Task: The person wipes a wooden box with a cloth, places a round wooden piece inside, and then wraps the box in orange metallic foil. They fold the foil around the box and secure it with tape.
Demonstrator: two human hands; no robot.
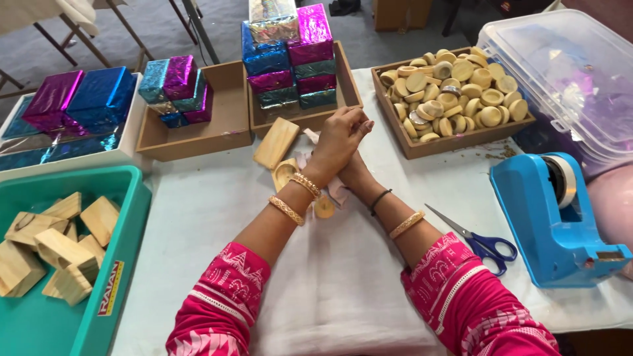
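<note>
Both forearms stretched far, left hand (337,138) laid over right hand (355,173), grips pressed together; flat pale wooden block (276,142) just left.

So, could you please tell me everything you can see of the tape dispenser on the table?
The tape dispenser is a bright blue desk model that looks like plastic, standing upright at the table's right edge. A roll of tape sits in its raised rear; the low front end carries the cutter. The blue-handled scissors lie just beside it, apart. Neither hand touches it.
</note>
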